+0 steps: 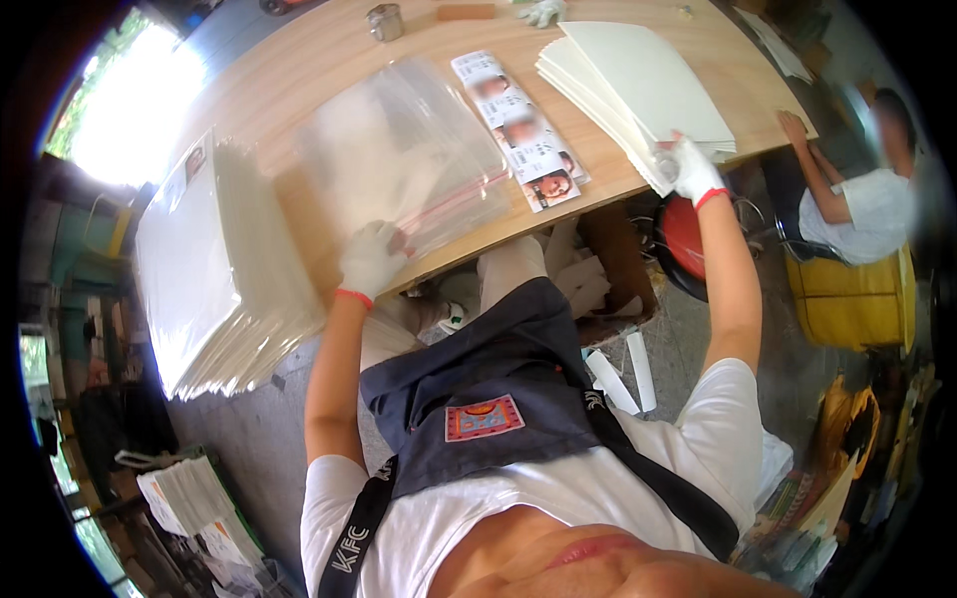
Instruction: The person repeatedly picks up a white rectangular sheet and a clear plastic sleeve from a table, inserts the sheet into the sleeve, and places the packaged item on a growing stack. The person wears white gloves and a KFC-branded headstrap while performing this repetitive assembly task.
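My left hand (369, 261), in a white glove with a red cuff and bare fingertips, closes on the near left edge of a clear plastic bag (394, 149). That bag lies on top of other bags, with a reddish strip along its near side. My right hand (695, 173), gloved the same way, grips the near corner of the white sheets (653, 85). These sheets form a slightly fanned stack; how many I hold is hidden. Between the bags and sheets lies a row of printed labels (518, 130) with portrait pictures.
A tall stack of bagged white sheets (199, 269) stands at the left table edge. A metal tin (384, 22) and a spare glove (543, 12) lie on the table's far side. A person (862, 204) sits at right by a yellow container (847, 299). A red round stool (681, 244) stands below.
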A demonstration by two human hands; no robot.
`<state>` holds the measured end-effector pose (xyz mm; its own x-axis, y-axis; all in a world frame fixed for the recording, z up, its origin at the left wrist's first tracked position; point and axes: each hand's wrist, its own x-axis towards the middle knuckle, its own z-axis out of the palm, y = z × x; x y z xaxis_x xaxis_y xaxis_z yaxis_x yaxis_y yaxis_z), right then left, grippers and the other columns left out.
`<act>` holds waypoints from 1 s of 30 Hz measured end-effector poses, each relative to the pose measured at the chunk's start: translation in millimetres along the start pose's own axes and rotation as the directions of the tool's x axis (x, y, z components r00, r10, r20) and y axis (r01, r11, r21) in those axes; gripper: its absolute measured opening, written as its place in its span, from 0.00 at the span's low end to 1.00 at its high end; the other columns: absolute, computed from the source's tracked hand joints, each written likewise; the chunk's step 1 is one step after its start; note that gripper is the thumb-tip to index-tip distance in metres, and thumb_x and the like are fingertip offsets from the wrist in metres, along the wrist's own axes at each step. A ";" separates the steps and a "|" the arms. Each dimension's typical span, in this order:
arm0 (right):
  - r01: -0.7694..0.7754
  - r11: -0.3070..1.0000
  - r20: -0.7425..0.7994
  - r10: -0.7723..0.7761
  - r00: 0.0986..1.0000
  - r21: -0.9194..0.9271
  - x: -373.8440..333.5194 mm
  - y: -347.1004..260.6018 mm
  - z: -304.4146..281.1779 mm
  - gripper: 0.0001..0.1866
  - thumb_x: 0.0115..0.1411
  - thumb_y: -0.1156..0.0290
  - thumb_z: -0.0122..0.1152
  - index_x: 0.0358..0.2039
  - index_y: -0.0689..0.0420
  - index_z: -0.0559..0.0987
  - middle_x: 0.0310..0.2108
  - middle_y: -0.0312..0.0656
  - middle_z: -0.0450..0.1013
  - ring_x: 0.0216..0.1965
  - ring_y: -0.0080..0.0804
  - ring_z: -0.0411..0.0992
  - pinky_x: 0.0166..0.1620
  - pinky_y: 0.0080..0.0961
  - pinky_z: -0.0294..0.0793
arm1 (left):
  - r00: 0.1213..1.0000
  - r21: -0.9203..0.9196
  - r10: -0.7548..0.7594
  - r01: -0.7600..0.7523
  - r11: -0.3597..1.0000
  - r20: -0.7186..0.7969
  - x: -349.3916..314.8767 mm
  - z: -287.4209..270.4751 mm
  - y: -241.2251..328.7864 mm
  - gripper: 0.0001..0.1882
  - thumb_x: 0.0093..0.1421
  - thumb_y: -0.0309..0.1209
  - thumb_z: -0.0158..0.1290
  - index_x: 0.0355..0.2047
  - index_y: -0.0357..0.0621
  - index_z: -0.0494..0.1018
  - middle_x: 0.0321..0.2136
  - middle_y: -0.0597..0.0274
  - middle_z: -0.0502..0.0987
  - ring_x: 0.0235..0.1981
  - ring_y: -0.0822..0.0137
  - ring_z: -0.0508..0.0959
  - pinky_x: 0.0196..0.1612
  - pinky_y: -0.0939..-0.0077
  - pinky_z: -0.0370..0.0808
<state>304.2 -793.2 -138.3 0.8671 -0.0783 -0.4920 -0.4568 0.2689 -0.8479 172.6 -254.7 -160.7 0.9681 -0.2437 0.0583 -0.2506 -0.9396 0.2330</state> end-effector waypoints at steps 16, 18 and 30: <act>0.424 0.882 -0.084 -0.416 0.906 0.207 -74.5 -12.9 9.4 0.16 0.58 0.73 0.47 0.47 0.62 0.66 0.42 0.47 0.70 0.32 0.32 0.72 0.25 0.21 0.73 | 0.978 -0.105 -0.106 0.088 0.991 -0.180 25.4 20.2 -24.4 0.06 0.52 0.28 0.49 0.32 0.47 0.71 0.33 0.59 0.73 0.39 0.57 0.72 0.40 0.62 0.71; 0.387 0.909 -0.028 -0.387 0.922 0.157 -122.1 19.9 26.9 0.21 0.56 0.71 0.48 0.50 0.62 0.65 0.46 0.48 0.69 0.44 0.37 0.72 0.39 0.25 0.76 | 0.982 -0.176 -0.119 0.093 0.980 -0.148 35.4 20.5 -15.9 0.07 0.53 0.28 0.48 0.33 0.47 0.72 0.35 0.58 0.73 0.40 0.56 0.72 0.41 0.62 0.70; -0.027 0.964 0.259 -0.045 0.965 0.264 -202.2 133.7 53.5 0.26 0.55 0.70 0.47 0.54 0.66 0.63 0.48 0.50 0.69 0.46 0.39 0.72 0.49 0.33 0.72 | 0.954 -0.276 -0.104 0.023 0.961 -0.280 22.6 34.9 -34.3 0.16 0.50 0.23 0.45 0.39 0.51 0.72 0.40 0.64 0.73 0.42 0.59 0.72 0.42 0.69 0.70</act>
<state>78.4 -690.1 -141.7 0.9084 0.1614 -0.3857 -0.4109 0.5152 -0.7522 203.0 -236.4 -201.2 0.9504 -0.0679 0.3034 -0.2176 -0.8422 0.4932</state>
